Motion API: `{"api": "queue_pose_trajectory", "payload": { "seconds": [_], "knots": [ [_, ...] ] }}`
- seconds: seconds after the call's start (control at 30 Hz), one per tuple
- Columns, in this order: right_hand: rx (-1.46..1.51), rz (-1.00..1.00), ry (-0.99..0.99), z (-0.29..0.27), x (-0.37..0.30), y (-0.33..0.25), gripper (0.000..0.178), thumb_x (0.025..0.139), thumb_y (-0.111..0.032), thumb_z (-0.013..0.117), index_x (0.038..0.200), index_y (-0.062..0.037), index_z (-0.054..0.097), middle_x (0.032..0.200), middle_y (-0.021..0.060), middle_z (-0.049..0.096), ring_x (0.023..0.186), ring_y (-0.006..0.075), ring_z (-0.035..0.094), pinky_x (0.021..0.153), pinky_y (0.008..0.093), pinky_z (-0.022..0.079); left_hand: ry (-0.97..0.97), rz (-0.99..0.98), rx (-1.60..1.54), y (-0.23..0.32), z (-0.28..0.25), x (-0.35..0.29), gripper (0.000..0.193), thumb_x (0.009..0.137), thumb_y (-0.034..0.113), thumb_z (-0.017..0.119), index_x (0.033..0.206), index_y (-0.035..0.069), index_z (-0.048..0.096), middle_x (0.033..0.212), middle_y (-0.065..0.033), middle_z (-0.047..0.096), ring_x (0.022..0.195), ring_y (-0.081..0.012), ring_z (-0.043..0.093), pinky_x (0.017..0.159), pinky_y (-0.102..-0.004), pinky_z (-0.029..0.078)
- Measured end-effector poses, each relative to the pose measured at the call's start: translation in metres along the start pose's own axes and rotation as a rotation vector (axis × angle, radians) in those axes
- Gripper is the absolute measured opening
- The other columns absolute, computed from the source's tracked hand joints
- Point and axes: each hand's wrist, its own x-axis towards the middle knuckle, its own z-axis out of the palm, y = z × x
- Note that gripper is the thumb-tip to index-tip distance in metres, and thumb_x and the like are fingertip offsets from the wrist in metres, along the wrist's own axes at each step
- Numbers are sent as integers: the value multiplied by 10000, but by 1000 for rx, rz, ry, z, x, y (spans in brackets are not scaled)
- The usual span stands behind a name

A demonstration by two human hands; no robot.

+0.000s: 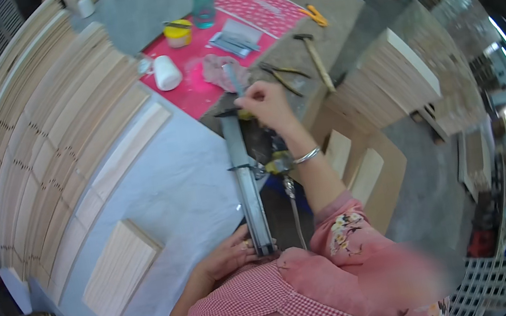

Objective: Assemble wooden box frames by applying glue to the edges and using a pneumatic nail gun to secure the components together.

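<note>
A pneumatic nail gun [238,147] lies in front of me, its long grey magazine pointing toward my body. My left hand [231,253] rests against the near end of the magazine, fingers partly hidden behind it. Above the far end, my right hand [268,105] pinches a thin grey-blue strip [233,79] that looks like a strip of nails. Behind that strip is a crumpled pinkish cloth [220,71]. An air hose [296,213] runs from the gun's fitting toward me.
Stacked wooden boards [35,145] line the left, with a smaller wood block [122,269] nearer. Pliers [283,77], a hammer [315,60], a white bottle [167,73], a yellow tub [178,33] and a water bottle [205,1] stand or lie beyond. More boards [385,79] are piled right.
</note>
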Motion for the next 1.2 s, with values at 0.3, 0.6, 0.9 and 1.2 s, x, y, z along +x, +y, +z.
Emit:
{"api": "queue_pose_trajectory", "payload": {
  "seconds": [0.3, 0.6, 0.9, 1.2],
  "knots": [
    [77, 124, -1, 1, -91, -41, 142, 854, -84, 705, 958, 12, 713, 666, 14, 605, 598, 105, 506, 570, 228, 426, 242, -4, 131, -3, 12, 2, 615, 978, 179, 613, 1495, -2, 333, 1372, -264, 554, 1264, -340, 584, 1062, -380, 474],
    [-309, -1, -23, 3, -106, -37, 212, 839, -96, 667, 1017, -4, 734, 687, 104, 669, 557, 233, 560, 570, 341, 475, 402, 59, 118, -24, 18, 6, 278, 995, 127, 604, 1260, 45, 587, 1129, -53, 650, 971, -116, 624, 884, -246, 520],
    [-402, -91, 23, 26, -95, -28, 239, 850, -80, 667, 1058, 22, 721, 704, 127, 682, 564, 253, 581, 586, 344, 491, 348, 77, 113, -28, 14, 5, 236, 979, 157, 641, 1192, 62, 604, 1082, -34, 653, 962, -88, 615, 874, -219, 523],
    [-430, -115, 59, 29, -97, -28, 232, 857, -78, 662, 1061, 14, 722, 734, 137, 699, 581, 271, 606, 605, 354, 505, 348, 61, 92, -25, 15, 5, 265, 963, 167, 665, 1192, 50, 602, 1086, -41, 655, 957, -93, 627, 880, -226, 542]
  ]
}}
